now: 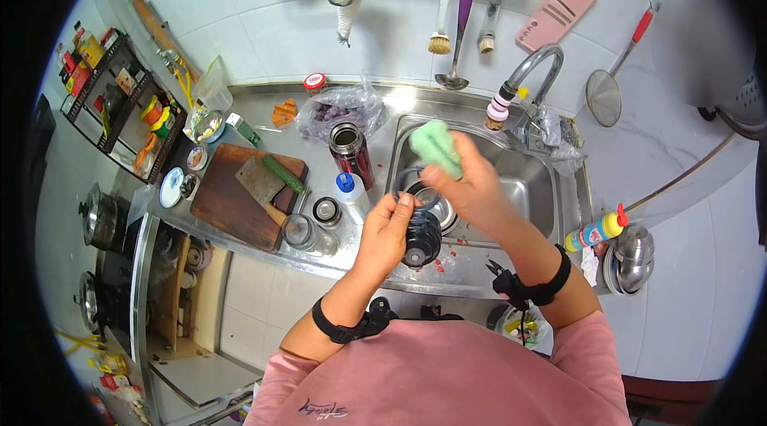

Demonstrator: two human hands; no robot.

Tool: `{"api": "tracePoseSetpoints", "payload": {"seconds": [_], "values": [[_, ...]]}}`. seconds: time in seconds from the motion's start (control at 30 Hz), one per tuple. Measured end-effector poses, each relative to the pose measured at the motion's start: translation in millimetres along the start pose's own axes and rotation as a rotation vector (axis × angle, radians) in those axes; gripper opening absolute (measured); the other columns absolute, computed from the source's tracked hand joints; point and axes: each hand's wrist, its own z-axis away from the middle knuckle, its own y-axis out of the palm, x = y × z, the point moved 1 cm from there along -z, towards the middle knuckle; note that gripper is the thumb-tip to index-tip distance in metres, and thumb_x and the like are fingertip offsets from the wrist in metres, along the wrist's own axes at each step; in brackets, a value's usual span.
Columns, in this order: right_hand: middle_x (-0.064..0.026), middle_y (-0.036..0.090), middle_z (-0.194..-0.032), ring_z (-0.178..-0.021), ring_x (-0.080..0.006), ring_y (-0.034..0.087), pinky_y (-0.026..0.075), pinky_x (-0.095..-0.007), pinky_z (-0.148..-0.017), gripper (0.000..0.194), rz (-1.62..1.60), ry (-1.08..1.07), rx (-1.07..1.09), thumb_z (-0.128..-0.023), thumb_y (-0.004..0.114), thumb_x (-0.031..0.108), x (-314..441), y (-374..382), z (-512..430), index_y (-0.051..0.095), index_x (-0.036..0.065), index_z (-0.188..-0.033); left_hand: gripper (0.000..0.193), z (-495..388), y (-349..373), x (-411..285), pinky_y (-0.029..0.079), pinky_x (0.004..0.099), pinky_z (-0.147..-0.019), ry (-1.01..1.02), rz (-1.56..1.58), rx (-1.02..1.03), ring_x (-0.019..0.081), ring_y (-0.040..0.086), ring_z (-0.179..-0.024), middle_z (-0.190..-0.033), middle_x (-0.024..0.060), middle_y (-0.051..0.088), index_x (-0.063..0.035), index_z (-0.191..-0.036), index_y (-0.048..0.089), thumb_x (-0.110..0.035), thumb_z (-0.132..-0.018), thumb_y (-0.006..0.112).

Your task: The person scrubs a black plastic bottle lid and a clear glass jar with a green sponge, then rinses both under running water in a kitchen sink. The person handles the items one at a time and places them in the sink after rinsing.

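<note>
My left hand (386,228) grips a dark, ridged bottle lid (423,239) by its loop handle (413,183), at the front left of the steel sink (527,186). In my right hand (473,180) is a green sponge (434,144), just above the loop; that hand is slightly blurred. Behind my hands a round metal vessel (446,216) is partly hidden in the sink. Left of the basin stand an uncapped red steel flask (350,156), a clear bottle with a blue cap (353,195), a small dark lid (327,210) and a glass jar (305,234).
A wooden cutting board (210,198) holds a cleaver (257,180) and a cucumber (283,173). Grapes lie in a plastic bag (341,111). The faucet (548,60) arches over the basin's back. Stacked metal bowls (634,252) and a cleaner bottle (593,232) stand at the right.
</note>
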Motion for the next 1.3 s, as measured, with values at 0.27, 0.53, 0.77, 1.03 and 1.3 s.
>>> {"api": "tracePoseSetpoints", "payload": {"seconds": [0.27,0.53,0.77,1.03,1.3], "values": [[0.0015,0.043,-0.067,-0.063,-0.0146,0.049,0.038,-0.0290,-0.049,0.015,0.967,-0.846,0.132,-0.067,0.062,0.022,28.8,-17.1,10.8,0.063,0.017,-0.081,0.030,-3.7,-7.4,-12.2,0.040,0.0479,-0.057,0.214,-0.719,-0.064,0.0446,0.053,-0.068,-0.072,0.0245,0.055,0.0019,-0.075,0.048,-0.021,-0.094,0.050],[0.0018,0.046,-0.069,-0.064,-0.0154,0.050,0.039,-0.0280,-0.048,0.017,1.144,-0.875,0.144,-0.064,0.060,0.020,13.3,-7.3,10.6,0.061,0.014,-0.080,0.026,0.1,2.1,-13.8,0.040,0.0490,-0.057,0.283,-0.735,-0.131,0.0460,0.052,-0.067,-0.071,0.0248,0.054,0.0027,-0.078,0.049,-0.017,-0.094,0.049],[-0.0061,0.057,-0.070,-0.065,-0.0245,0.062,0.048,-0.0363,-0.052,0.010,0.981,-0.364,0.289,-0.075,0.061,0.017,-4.9,8.5,36.4,0.059,0.008,-0.080,0.023,6.2,7.0,-1.0,0.045,0.0382,-0.061,0.387,-0.727,-0.145,0.0342,0.056,-0.065,-0.075,0.0189,0.057,0.0035,-0.108,0.057,-0.014,-0.094,0.052],[-0.0051,0.057,-0.070,-0.050,-0.0180,0.054,0.042,-0.0309,-0.044,0.014,-0.017,0.358,0.414,-0.089,0.054,0.020,-14.6,1.3,28.0,0.054,0.006,-0.092,0.043,9.4,5.5,-6.6,0.049,0.0427,-0.064,0.560,-0.991,-0.113,0.0372,0.058,-0.076,-0.091,0.0204,0.056,0.0056,-0.128,0.044,-0.010,-0.089,0.056],[0.0017,0.050,-0.070,-0.047,-0.0047,0.036,0.028,-0.0200,-0.039,0.011,-1.212,1.176,0.450,-0.094,0.050,0.022,-36.3,-9.2,19.6,0.053,0.011,-0.092,0.029,1.7,1.0,-7.0,0.046,0.0481,-0.069,0.519,-1.044,0.005,0.0432,0.057,-0.079,-0.085,0.0252,0.060,0.0071,-0.113,0.050,-0.006,-0.088,0.053]]}}
